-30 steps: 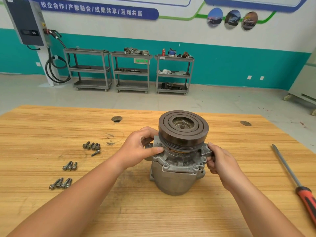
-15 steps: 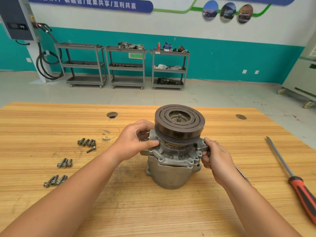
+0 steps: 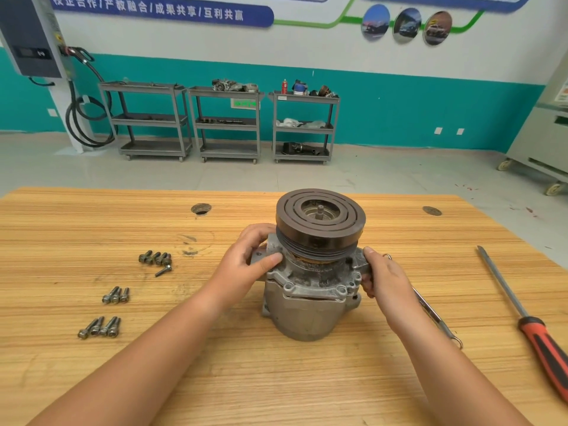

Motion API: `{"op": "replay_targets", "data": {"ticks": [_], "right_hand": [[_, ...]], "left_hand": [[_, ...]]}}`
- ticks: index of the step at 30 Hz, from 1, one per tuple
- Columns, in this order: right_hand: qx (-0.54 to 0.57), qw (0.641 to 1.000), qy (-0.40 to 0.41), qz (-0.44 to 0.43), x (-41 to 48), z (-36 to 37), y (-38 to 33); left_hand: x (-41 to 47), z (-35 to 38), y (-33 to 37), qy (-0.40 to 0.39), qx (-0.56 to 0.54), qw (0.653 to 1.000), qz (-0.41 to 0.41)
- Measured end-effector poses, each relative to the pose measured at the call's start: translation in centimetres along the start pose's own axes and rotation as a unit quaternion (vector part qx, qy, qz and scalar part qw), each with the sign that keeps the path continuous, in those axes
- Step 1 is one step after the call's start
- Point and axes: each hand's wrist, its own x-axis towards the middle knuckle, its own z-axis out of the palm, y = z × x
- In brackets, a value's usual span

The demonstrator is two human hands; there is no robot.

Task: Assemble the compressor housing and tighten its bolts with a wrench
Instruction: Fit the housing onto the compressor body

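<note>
L hand [image 3: 252, 259] grips compressor housing [image 3: 307, 312] at its left upper flange, thumb across the front, fingers curled behind. R hand [image 3: 384, 278] grips the flange's right ear, thumb on top. Both forearms bare, converging on the housing w/ wrists straight.

head cam | worn, wide-angle | faces forward-down | table [image 3: 276, 395] close, wall [image 3: 307, 50] far | single view

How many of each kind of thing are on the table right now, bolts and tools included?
Bolts: 12 (the far cluster is tight; I read 5 there, then 3 and 4)
Compressor: 1
Wrench: 1
Screwdriver: 1
Total: 15
</note>
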Motion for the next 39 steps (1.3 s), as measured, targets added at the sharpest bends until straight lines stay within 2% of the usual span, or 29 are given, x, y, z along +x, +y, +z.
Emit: {"op": "replay_targets", "data": {"ticks": [3, 5, 7, 9, 16, 21, 23, 26, 30, 33, 39], "right_hand": [[0.031, 0.998, 0.059, -0.022, 0.2, 1.7, 0.5], [0.136, 0.99, 0.033, -0.012, 0.3, 2.9, 0.3], [0.211, 0.977, 0.003, 0.033, 0.2, 3.7, 0.0], [0.219, 0.973, 0.004, 0.069, -0.1, 3.7, -0.4], [0.241, 0.965, 0.041, 0.092, -2.1, 4.5, -0.8], [0.226, 0.97, 0.006, 0.086, -4.6, 5.3, -0.4], [0.205, 0.978, -0.027, 0.041, -5.4, 5.3, 0.4], [0.116, 0.979, -0.168, -0.027, -5.8, 4.4, 0.8], [0.036, 0.962, -0.26, -0.069, -4.3, 1.5, 1.2], [-0.016, 0.963, -0.249, -0.104, -4.0, 1.2, 1.4], [0.047, 0.966, -0.198, -0.158, -4.8, 2.3, 1.2]], "left_hand": [[-0.7, 1.5, -1.2, 0.06, -0.071, 0.995, -0.039], [-0.8, 2.4, -1.5, 0.092, -0.151, 0.984, -0.036], [-0.8, 2.9, -1.5, 0.119, -0.184, 0.975, -0.023], [-0.9, 3.1, -1.4, 0.138, -0.197, 0.97, -0.022], [-2.5, 2.9, -1.3, 0.149, -0.202, 0.968, -0.017], [-5.8, 1.9, -1.1, 0.138, -0.176, 0.974, -0.017], [-7.3, 1.0, -1.4, 0.129, -0.14, 0.982, -0.011], [-8.3, -0.1, -1.6, 0.112, -0.099, 0.989, -0.012], [-8.2, -0.4, -1.5, 0.1, -0.115, 0.988, -0.032], [-8.1, -0.5, -1.5, 0.089, -0.122, 0.988, -0.026], [-8.2, -0.3, -2.0, 0.097, -0.132, 0.986, -0.019]]}}
